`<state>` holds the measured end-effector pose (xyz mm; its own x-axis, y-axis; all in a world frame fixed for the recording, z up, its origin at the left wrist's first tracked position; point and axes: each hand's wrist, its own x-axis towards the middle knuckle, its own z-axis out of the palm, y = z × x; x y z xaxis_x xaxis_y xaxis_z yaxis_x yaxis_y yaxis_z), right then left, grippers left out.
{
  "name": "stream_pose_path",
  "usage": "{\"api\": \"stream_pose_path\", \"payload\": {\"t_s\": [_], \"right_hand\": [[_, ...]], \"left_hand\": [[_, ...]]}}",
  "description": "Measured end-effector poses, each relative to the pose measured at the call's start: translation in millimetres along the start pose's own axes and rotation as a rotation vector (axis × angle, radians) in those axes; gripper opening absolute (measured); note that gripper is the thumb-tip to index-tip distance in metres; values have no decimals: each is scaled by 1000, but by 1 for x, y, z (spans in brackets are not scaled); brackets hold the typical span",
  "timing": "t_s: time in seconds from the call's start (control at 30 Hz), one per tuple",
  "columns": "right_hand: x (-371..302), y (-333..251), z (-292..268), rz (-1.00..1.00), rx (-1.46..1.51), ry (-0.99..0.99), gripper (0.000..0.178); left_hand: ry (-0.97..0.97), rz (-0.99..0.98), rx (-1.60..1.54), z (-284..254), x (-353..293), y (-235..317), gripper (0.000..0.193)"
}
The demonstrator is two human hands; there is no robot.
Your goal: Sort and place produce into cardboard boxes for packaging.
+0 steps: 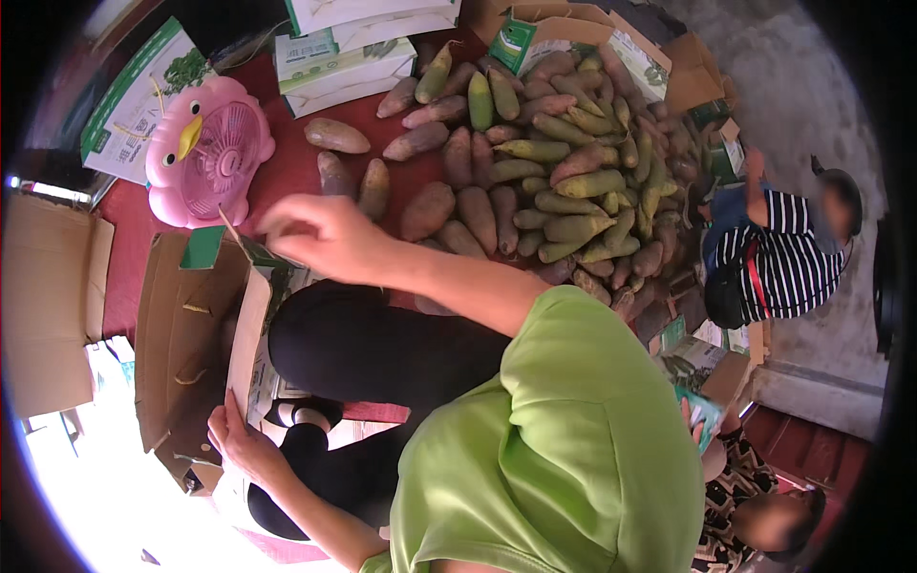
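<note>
1. reference: clock directions are taken from the centre of the view, 12 at the top.

2. workpiece: an open carton (153, 353), plain brown inside, stands between 8 and 9 o'clock, beside the wearer's bent legs (382, 349). its mouth faces upward. two handle cords (191, 378) show on the inner wall, and a green tab (201, 248) projects at its 12 o'clock corner.

3. left hand (250, 447): at 8 o'clock. thumb and fingers are narrowed on the lower end of the carton's near panel (248, 349) and appear to grip its edge.

4. right hand (330, 239): just past 9 o'clock, at the upper end of the same panel. the fingers are bent and blurred; whether they grip the carton cannot be told.

5. status, by judgement: the carton's walls are raised and the cords are in place, so forming looks largely complete. the mouth is not yet closed, and the corner by the right hand looks unsettled. no produce shows in the visible part of the interior; the deeper part is shaded and cannot be verified.

6. outstanding stock: a large heap of root vegetables (583, 181), green and dull red, lies loose from 12 to 2 o'clock, with single pieces spread toward 11. by judgement, most of the handling is left to do.

7. surroundings: a pink fan (224, 158) stands at 10 o'clock; white-and-green boxes (349, 76) lie at 11.
</note>
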<state>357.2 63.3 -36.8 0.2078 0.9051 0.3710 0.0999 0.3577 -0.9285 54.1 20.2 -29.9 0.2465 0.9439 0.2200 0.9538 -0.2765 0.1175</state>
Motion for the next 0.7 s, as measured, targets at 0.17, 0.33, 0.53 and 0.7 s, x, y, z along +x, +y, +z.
{"api": "stream_pose_path", "payload": {"t_s": [0.17,0.33,0.53,0.7], "right_hand": [[-96,106,-80,383,-421,117,22],[-172,139,-119,766,-637,30,25],[-240,185,-170,786,-792,86,25],[-292,205,-244,923,-522,1119,49]], "left_hand": [[-3,18,4,2,-3,-4,43],[30,29,41,4,-8,-18,41],[35,24,34,10,-6,-14,40],[54,68,29,17,-5,-21,41]]}}
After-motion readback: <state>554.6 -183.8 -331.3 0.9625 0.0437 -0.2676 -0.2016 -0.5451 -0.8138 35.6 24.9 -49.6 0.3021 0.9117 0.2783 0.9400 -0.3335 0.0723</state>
